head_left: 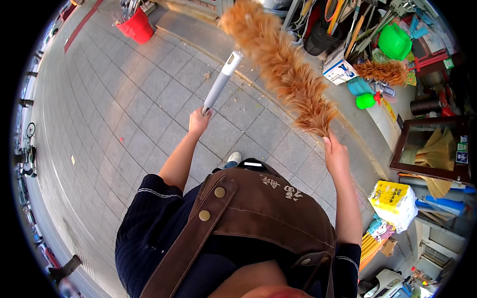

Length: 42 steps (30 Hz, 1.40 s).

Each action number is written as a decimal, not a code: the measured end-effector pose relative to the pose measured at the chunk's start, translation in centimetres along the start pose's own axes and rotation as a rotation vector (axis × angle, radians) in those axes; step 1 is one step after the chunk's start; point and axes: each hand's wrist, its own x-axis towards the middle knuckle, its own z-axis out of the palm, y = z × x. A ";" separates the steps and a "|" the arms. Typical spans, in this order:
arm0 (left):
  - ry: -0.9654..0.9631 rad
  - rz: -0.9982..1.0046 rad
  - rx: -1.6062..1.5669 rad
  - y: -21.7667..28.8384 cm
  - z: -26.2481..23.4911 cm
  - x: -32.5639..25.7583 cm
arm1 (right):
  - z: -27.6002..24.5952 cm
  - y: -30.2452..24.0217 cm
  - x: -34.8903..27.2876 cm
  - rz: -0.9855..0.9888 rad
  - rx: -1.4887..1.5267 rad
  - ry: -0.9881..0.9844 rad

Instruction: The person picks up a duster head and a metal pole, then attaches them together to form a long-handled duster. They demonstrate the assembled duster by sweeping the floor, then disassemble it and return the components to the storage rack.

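My left hand point(199, 123) is closed round the short metal tube at the lower end of a handle point(218, 87). The handle has a grey grip and a white tip with a hanging hole, and it points up and away from me. In my right hand point(337, 153) the base of a long, fluffy orange-brown duster point(283, 64) is pinched between thumb and fingers. The duster slants up and to the left, its far end near the top edge of the view. Handle and duster are held apart from each other.
Grey paving point(159, 94) stretches ahead and to the left. A red bucket point(135, 26) with things in it stands far off. Along the right are a black bucket point(320, 38), a second duster point(380, 72), a glass-fronted frame point(432, 144) and a yellow package point(391, 198).
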 end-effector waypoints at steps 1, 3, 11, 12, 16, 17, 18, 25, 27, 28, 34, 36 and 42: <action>0.009 -0.013 0.020 -0.6 0.0 -0.2 | -0.3 -1.2 -0.2 -0.024 0.067 0.027; -0.013 -0.041 -0.006 0.2 0.0 -0.6 | 0.9 -1.2 0.5 -0.048 -0.022 -0.055; -0.046 0.000 -0.041 0.6 -0.7 -2.5 | 6.6 4.5 5.0 -0.012 0.221 -0.221; -0.068 -0.006 -0.060 1.1 -0.7 -3.1 | 6.7 1.8 6.6 0.039 0.402 -0.307; -0.124 0.021 -0.056 2.1 0.3 -5.0 | 4.5 -9.5 9.9 0.072 1.146 -0.340; -0.128 0.019 -0.051 2.3 0.5 -5.5 | 3.9 -10.7 10.5 0.046 1.189 -0.340; -0.133 0.023 -0.047 2.7 0.8 -5.8 | 3.2 -11.6 11.2 0.022 1.233 -0.332; -0.091 0.038 -0.105 1.8 -0.7 -8.3 | 2.7 -16.3 12.3 -0.149 1.077 -0.394; -0.048 0.063 -0.081 0.8 0.4 -8.1 | 3.4 -15.9 12.1 -0.110 1.024 -0.358; -0.043 0.127 -0.046 0.3 2.0 -7.4 | 3.1 -15.1 12.3 -0.084 0.999 -0.368; -0.022 -0.008 -0.104 1.5 0.1 -9.0 | 4.6 -13.9 10.7 -0.207 0.925 -0.244; 0.069 -0.044 -0.132 0.7 -1.9 -9.6 | 8.0 -10.2 11.8 -0.339 0.894 -0.267; 0.321 -0.097 -0.153 -0.3 -8.8 -10.4 | 10.0 -4.5 16.0 -0.467 0.637 -0.297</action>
